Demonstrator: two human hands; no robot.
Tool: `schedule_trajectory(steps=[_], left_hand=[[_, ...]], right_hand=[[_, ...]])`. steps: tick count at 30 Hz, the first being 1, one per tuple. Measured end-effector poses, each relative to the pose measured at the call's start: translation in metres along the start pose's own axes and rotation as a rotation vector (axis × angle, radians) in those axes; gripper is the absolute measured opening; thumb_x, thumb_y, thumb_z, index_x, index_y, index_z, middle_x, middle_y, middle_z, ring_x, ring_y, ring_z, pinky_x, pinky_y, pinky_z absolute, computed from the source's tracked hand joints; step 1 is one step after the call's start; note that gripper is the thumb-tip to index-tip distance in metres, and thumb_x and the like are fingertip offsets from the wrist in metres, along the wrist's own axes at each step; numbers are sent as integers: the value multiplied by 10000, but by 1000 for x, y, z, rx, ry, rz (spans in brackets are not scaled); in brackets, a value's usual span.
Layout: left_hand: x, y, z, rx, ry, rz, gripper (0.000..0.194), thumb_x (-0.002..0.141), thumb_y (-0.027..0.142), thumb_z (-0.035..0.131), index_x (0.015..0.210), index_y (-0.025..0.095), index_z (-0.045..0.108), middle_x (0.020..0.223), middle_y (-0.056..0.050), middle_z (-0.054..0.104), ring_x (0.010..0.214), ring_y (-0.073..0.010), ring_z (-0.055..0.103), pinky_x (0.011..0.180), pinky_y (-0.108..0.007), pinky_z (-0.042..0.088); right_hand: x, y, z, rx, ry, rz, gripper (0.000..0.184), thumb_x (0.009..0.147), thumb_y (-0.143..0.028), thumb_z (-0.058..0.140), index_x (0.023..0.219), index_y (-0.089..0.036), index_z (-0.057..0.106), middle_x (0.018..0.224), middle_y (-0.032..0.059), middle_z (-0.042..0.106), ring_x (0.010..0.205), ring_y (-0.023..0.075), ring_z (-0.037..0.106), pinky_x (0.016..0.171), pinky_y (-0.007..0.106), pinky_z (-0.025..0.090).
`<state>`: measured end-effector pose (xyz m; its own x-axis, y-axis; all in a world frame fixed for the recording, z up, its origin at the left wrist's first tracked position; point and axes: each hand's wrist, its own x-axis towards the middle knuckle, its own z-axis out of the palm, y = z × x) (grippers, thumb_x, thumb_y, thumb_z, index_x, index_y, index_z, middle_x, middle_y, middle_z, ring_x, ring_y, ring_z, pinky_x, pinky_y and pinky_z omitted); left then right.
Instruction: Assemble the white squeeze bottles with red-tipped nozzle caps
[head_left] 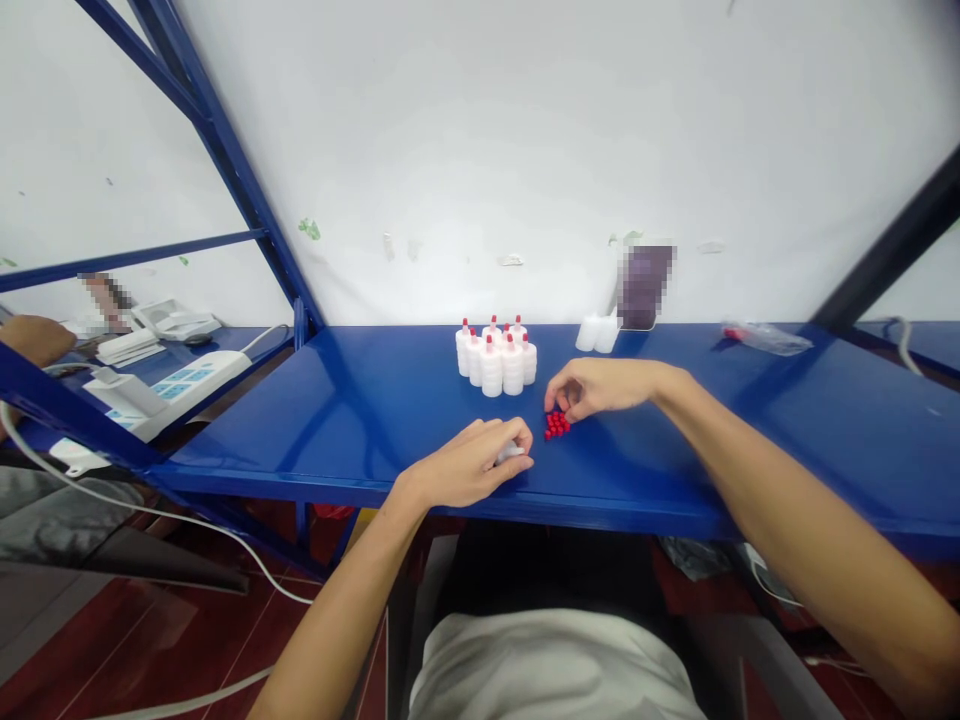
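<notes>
My left hand (pixel 472 462) is closed near the front edge of the blue table, wrapped round a small white squeeze bottle (pixel 511 453). Only its pale tapered tip shows between thumb and fingers; the palm hides the rest. To the right, my right hand (pixel 592 388) reaches down with curled fingers to a small heap of red caps (pixel 557 427). Its thumb and fingertips pinch at a cap on the heap's upper edge. Behind both hands stands a tight cluster of several white squeeze bottles (pixel 492 372), upright, with red caps on their nozzles.
White bottles (pixel 598 334) stand at the back beside a blurred dark phone (pixel 646 288). A clear plastic bag (pixel 772 338) with something red lies at the back right. On the left, beyond the blue frame (pixel 247 200), are a power strip (pixel 191 385) and another person's hand (pixel 34 340).
</notes>
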<state>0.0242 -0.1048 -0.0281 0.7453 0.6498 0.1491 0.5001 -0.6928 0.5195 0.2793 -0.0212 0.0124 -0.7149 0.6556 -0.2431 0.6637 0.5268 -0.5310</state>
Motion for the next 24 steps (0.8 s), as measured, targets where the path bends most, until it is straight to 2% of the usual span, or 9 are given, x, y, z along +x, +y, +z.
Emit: schedule_trajectory(steps=[5,10,14,17,20,24], left_hand=[[-1,-1,0,-52,-6,-52,186,991,413,467,1037,233,477,982,-5,598,759,-156,482,743,-276,381],[-1,-3,2,-46,-1,-62,179,997,401,453,1042,233,491,922,2,578,762,-158,467,746,-272,381],[3,-4,5,-104,102,-38,186,1025,359,382,1014,210,492,948,-15,583,820,-158,497,773,-274,387],[5,-6,6,-175,188,-77,179,1032,346,371,1035,204,479,897,-5,579,789,-150,513,766,-276,397],[6,-8,8,-228,234,-109,193,1031,362,388,1114,204,462,894,-10,597,818,-167,558,785,-292,421],[5,-10,11,-259,268,-85,178,1034,351,388,1119,206,446,1115,-67,620,970,-194,599,847,-315,447]], right_hand=[[1,-3,1,-9,15,-23,193,768,-235,646,913,-176,759,789,29,748,694,164,651,628,257,477],[1,-1,1,-14,50,-34,154,765,-203,634,864,-172,748,766,26,738,671,158,643,607,257,467],[2,-6,3,-18,243,-93,123,746,-184,643,831,-164,730,765,28,731,657,155,636,611,268,481],[4,-21,11,152,363,-242,151,756,-194,658,880,-159,736,822,36,746,720,161,672,702,289,532],[8,-38,24,343,305,-331,176,787,-257,690,918,-153,745,810,43,751,742,170,703,733,307,567],[12,-47,36,385,268,-375,224,805,-341,726,926,-155,755,827,53,749,743,172,708,670,284,569]])
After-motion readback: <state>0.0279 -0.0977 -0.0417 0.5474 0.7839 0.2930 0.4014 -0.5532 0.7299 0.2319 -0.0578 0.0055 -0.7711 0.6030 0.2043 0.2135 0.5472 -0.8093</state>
